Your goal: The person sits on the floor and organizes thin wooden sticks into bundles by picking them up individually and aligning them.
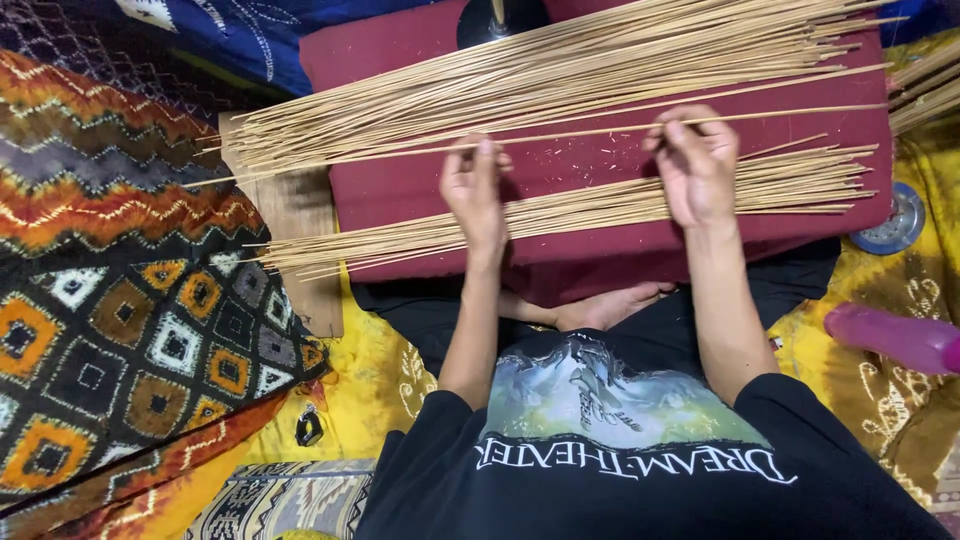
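Seen from above, a person in a black printed T-shirt (620, 440) sits on patterned cloths with a dark red padded board (600, 170) across the lap. Both bare hands hold one thin bamboo stick (570, 135) that runs nearly level across the board. The left hand (476, 190) pinches the stick between thumb and fingertips near its middle, fingers drawn together on it. The right hand (697, 165) grips the same stick further along, its fingers curled closed around it. Beyond the held stick, a large loose pile of similar sticks (540, 75) fans across the far part of the board, its ends reaching over a wooden plank (295, 215) at the left edge. Nearer the person, under both hands, a smaller bundle of sticks (590, 208) lies flat on the board. A brown, orange and black zigzag-and-diamond blanket (130, 300) covers the left side, and a yellow patterned cloth (370, 385) lies below it. At the right edge are a round metal dish (897, 222) and a pink plastic object (895, 338) whose kind cannot be told.
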